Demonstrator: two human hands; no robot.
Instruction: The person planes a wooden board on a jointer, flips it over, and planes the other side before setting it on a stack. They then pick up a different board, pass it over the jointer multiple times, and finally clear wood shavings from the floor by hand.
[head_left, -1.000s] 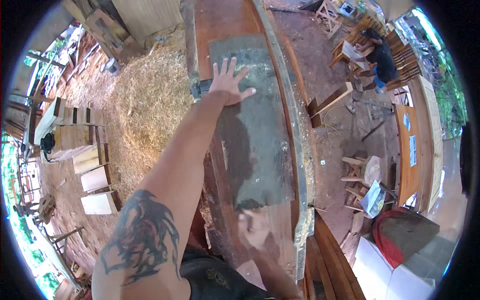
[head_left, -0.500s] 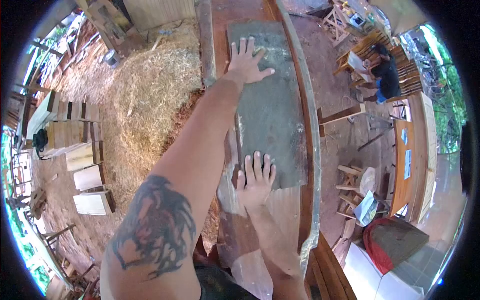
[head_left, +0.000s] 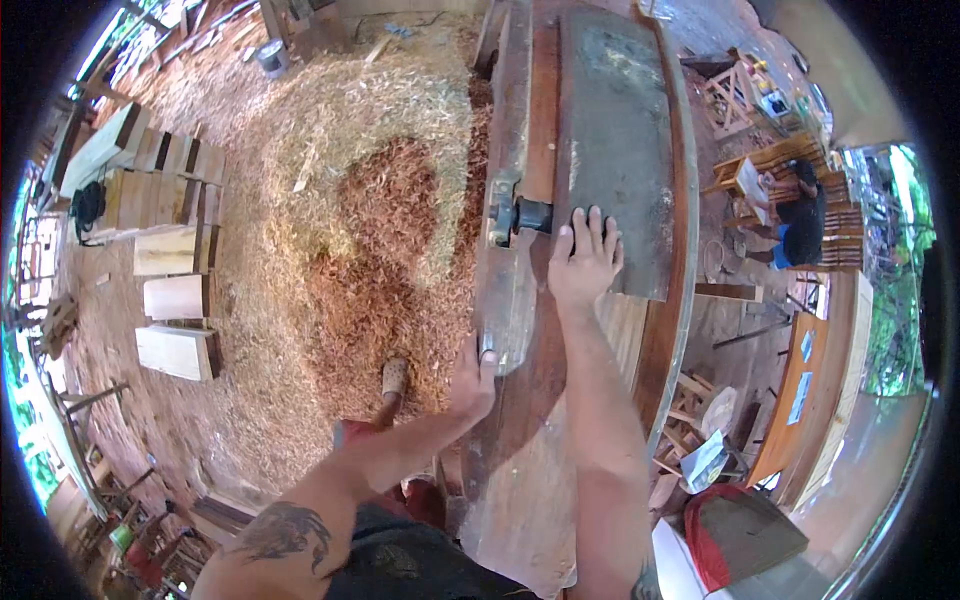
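A dark grey board (head_left: 620, 150) lies lengthwise on the long machine bed (head_left: 530, 480). My right hand (head_left: 588, 262) rests palm down on the board's near left corner, open, its fingers spread a little. Lower and to the left, my left hand (head_left: 474, 382) is at the bed's left edge; most of its fingers are hidden, so its grip is unclear. Between the board and the metal edge plate (head_left: 507, 320), a black cylindrical part (head_left: 532, 215) shows just beyond my right hand.
Wood shavings (head_left: 370, 220) cover the ground at left, beside stacked planks (head_left: 150, 200). A raised wooden rail (head_left: 683, 240) runs along the bed's right side. At far right a person (head_left: 800, 215) sits on a bench. My foot (head_left: 395, 376) stands among the shavings.
My left hand has come off the board's far part, back to the bed's left edge. My right hand stays on the board's near end. The view has shifted left, uncovering the black part.
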